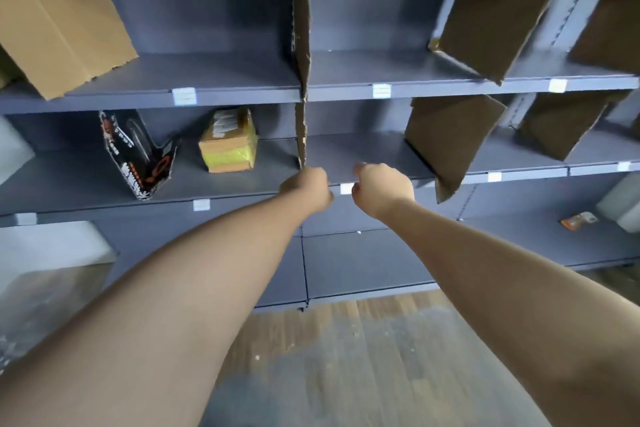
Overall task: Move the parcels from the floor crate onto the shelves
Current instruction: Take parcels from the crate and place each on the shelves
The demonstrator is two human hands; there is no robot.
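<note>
Both bare arms reach out to the front edge of the middle shelf; the left hand and the right hand hang close together there, and a white label on the shelf lip shows in the gap between them. The left hand has its fingers curled under, knuckles right at the ragged lower end of the upright cardboard divider; whether it pinches that edge or merely touches it I cannot tell. The right hand is balled into a fist, thumb on top, and nothing shows inside it. Off to the left of the left hand, on the same shelf and further back, sits a taped parcel, brown card with yellow tape, standing flat on its base; further left again is a black box with orange and white print, tilted, apart from the parcel. To the right of the right hand a brown cardboard sheet slants across the shelf, its lower corner hanging past the lip. Below both forearms lies a wooden floor.
</note>
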